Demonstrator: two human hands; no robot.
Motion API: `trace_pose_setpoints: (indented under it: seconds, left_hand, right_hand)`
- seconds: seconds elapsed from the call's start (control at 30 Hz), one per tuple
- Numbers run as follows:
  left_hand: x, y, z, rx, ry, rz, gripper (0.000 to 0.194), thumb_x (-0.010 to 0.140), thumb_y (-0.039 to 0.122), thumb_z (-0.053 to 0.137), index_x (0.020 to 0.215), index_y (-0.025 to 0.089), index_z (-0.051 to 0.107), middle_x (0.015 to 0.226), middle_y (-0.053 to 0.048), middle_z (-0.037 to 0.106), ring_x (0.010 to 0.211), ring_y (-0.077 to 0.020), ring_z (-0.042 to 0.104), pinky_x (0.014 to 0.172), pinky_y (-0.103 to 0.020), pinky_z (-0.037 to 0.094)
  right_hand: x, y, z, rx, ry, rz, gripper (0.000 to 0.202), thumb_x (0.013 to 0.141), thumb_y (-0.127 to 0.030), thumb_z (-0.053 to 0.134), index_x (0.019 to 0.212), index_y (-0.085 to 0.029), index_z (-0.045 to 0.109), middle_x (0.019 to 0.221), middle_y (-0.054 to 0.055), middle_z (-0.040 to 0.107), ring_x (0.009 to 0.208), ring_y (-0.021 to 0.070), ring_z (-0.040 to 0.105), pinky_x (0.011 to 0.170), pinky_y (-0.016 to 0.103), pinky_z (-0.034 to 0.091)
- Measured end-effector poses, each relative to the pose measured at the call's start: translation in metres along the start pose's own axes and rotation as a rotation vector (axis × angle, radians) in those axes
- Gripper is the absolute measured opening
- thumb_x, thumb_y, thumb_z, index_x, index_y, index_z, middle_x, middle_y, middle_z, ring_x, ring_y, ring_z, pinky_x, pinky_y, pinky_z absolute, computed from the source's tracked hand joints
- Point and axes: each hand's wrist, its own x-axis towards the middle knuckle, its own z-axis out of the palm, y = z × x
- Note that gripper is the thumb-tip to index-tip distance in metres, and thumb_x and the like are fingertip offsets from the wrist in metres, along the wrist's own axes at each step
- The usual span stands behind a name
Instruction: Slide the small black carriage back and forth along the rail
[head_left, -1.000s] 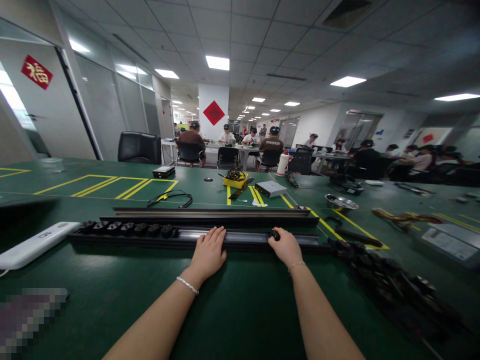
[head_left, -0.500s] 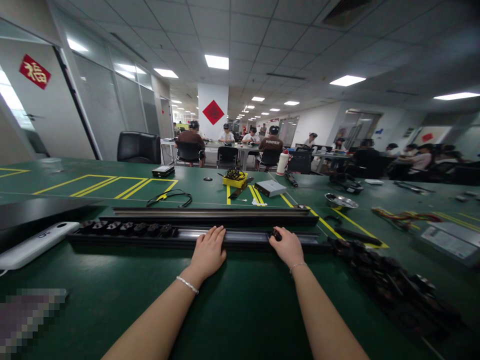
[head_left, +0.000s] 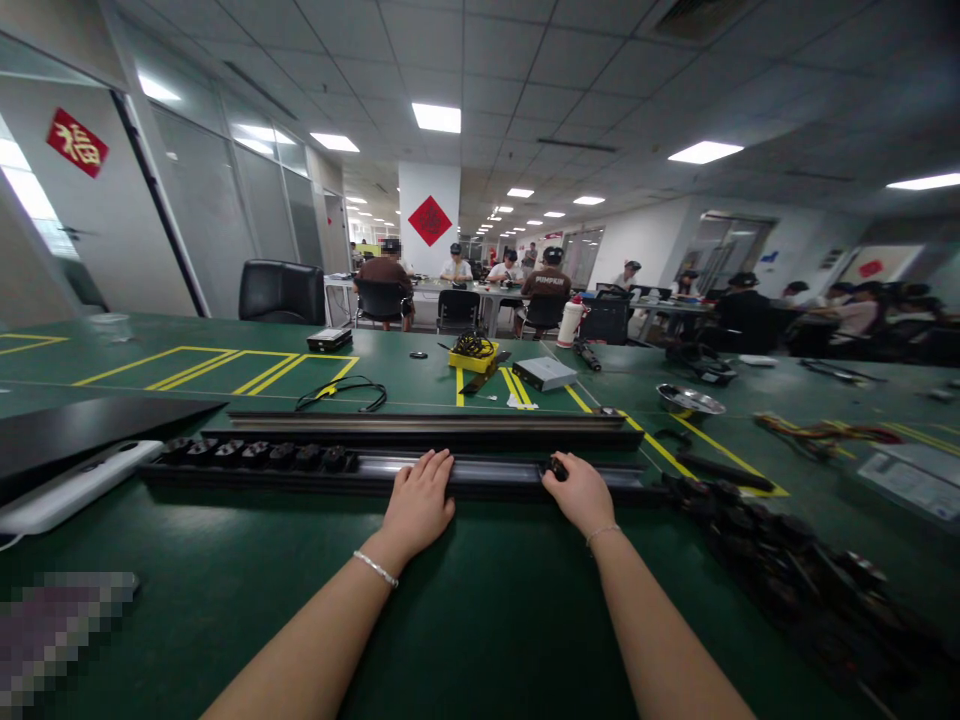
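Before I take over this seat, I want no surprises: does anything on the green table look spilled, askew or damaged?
Only the pile of black parts at the right: it looks jumbled, unlike the row of socket modules in the black rail. No spill or damage shows, though the pile is too dark to check.

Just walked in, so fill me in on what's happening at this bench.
The left hand lies on a long black channel. The right hand grips a small black piece at the channel. Seven dark modules sit in a row at its left end.
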Motion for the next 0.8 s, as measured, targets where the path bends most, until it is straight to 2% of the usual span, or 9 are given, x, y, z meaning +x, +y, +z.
trace_pose_setpoints:
  seconds: [0.13,0.47,0.8]
  left_hand:
    - [0.0001,-0.0004,-0.001,-0.003,0.0,0.001,0.054,0.077,0.031,0.043,0.13,0.022,0.037,0.139,-0.003,0.038,0.128,-0.0205,0.03,0.097,-0.039,0.03]
    - [0.0002,-0.0017,0.0034,0.0,0.005,-0.003,0.055,0.076,0.031,0.044,0.13,0.022,0.037,0.14,-0.003,0.037,0.129,-0.0212,0.029,0.098,-0.04,0.029]
    - [0.0002,-0.0007,0.001,-0.011,-0.003,-0.008,0.054,0.076,0.03,0.044,0.129,0.022,0.038,0.139,-0.002,0.038,0.129,-0.0203,0.029,0.098,-0.039,0.029]
  right_hand:
    - [0.0003,-0.0023,-0.002,0.005,-0.002,0.014,0.027,0.072,-0.032,0.047,0.087,-0.02,0.065,0.096,0.006,0.064,0.102,0.0202,0.053,0.087,0.027,0.039]
    - [-0.0006,-0.0013,0.0004,0.018,0.012,0.046,0.04,0.071,-0.032,0.048,0.105,-0.017,0.063,0.112,0.008,0.061,0.109,0.0211,0.051,0.095,0.03,0.036]
    - [-0.0006,-0.0003,0.0013,-0.007,0.014,0.018,0.046,0.073,-0.032,0.044,0.112,-0.011,0.06,0.114,0.011,0.06,0.11,0.0219,0.051,0.099,0.032,0.033]
